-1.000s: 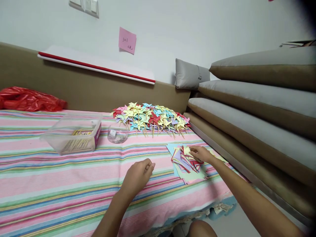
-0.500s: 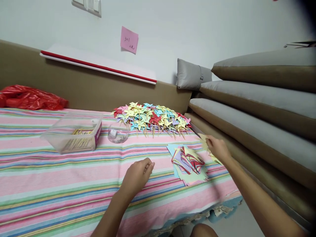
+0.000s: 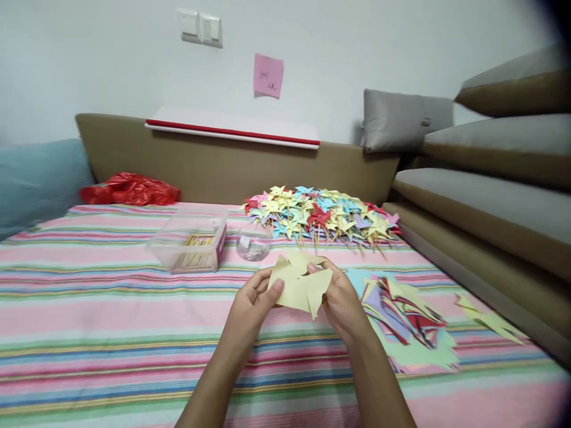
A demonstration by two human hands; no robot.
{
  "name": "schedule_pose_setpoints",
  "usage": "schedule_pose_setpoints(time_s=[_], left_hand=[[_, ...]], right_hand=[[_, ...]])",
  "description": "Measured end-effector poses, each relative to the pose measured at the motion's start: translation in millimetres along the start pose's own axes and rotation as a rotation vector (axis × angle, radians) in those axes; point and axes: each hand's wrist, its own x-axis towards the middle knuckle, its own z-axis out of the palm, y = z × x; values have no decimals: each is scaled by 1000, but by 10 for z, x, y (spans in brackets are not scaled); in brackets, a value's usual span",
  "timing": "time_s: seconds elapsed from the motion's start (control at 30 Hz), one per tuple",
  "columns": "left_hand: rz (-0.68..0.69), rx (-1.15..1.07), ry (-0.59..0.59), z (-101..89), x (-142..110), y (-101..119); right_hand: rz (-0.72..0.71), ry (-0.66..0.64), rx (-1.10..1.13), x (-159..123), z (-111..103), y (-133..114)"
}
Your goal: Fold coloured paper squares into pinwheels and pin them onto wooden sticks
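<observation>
Pale-yellow, slit paper sheet (image 3: 296,291) is, as I watch remotely, in the thumb-and-finger grip of both left hand (image 3: 250,304) and right hand (image 3: 342,304), left of the multicoloured paper pile (image 3: 387,315), and could tear at its cuts if they pull unevenly.

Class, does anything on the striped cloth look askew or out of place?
The paper pile beside the right hand lies fanned and crooked, its edges uneven; some yellow paper lies apart, near the cushions.

I hold 1 yellow sheet (image 3: 295,292). Also: 1 box (image 3: 163,249), 1 bowl (image 3: 254,251), 1 red bag (image 3: 134,191), 1 pink note (image 3: 268,74). Pinwheels (image 3: 319,216) overlap, can't count.
</observation>
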Motion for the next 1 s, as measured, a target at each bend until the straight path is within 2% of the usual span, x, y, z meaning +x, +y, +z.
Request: schedule_pose_setpoints(time_s=[0.1,0.23,0.33,0.43,0.57,0.83,0.9,1.0], left_hand=[[-29,42,8,-134,-22,29],[-83,58,107,-211,-31,27],[-49,-11,234,-204,-18,25],[-5,-52,320,-174,-10,21],[-15,-36,287,-141,-47,11],[-78,33,196,-129,-73,-9],[-72,14,230,-119,-65,-24],[-61,-36,289,-102,-65,-48]], right_hand=[[110,-88,-31,65,96,79],[139,-202,-146,144,148,11],[151,-157,-108,147,157,-1],[141,-82,-103,86,141,98],[114,10,-132,-20,152,254],[-64,131,-254,-106,150,238],[-184,69,-333,-114,93,249],[-383,-100,-613,-121,0,290]])
